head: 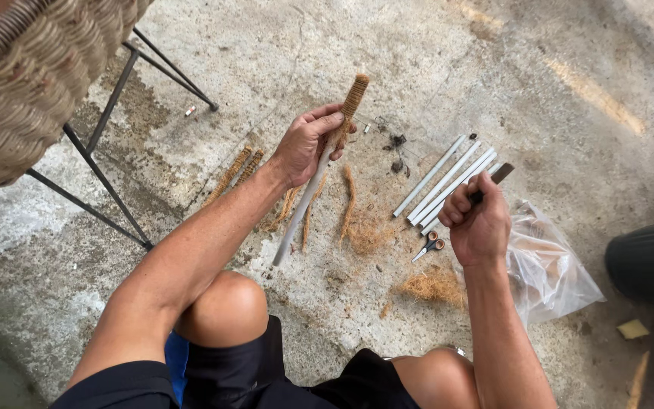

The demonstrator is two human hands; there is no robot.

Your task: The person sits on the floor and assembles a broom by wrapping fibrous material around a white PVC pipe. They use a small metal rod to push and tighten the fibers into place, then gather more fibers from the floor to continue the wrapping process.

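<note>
**Pipe half-wrapped in fibre, blade in the other hand**

Left hand raised above the concrete floor, fingers clamped round a pale pipe just below its wrapped end. Top stretch of the pipe bound in brown coir rope, bare white below the grip, lower end slanting down towards the left knee. Pipe held off the floor, tilted, wrapped end pointing away from the body.

Right hand closed in a fist, fingers tight together round the dark handle of a small knife, flat blade poking up and away past the knuckles. Well apart from the left hand, hovering above a crumpled clear plastic bag.

On the floor between the hands: a row of bare white pipes lying side by side, small orange-handled scissors just beside their near ends, loose tufts of coir fibre and a few twisted strands scattered below the raised pipe. Two finished rope-wrapped sticks lying left of the left wrist. Further left, a woven wicker chair on thin black metal legs. At the right edge, a dark rounded object, too cropped to identify.
</note>
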